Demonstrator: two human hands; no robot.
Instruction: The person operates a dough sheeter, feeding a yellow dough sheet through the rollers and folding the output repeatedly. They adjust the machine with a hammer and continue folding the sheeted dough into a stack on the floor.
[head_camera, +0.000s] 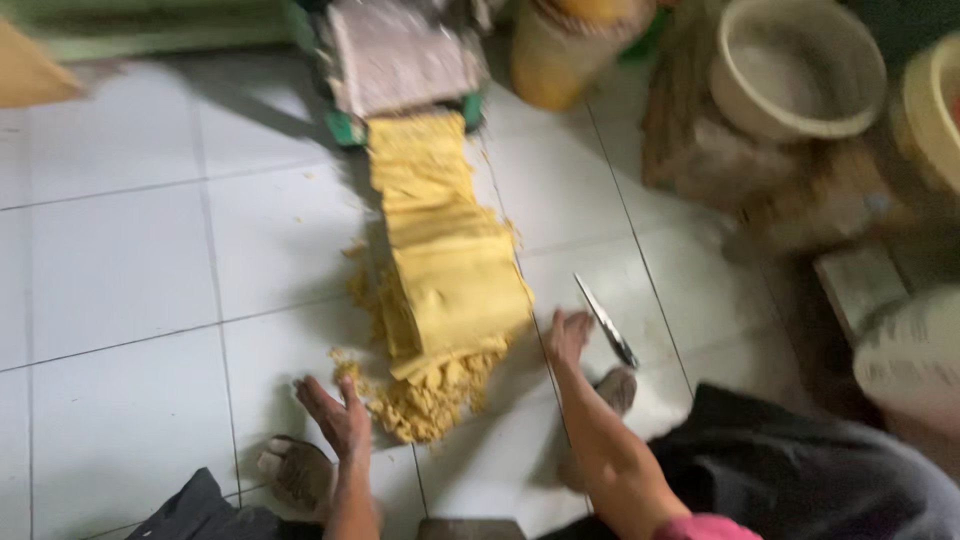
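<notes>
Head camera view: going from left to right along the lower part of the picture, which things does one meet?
Bare foot → left hand → yellow crumbled pile → right hand → knife → dark cloth.

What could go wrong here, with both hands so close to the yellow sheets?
The knife lies bare on the floor beside the right hand; a blind reach might cut it. The sheets already crumble at the near end, so the left hand could break more. Crumbs lie near the bare foot.
</notes>
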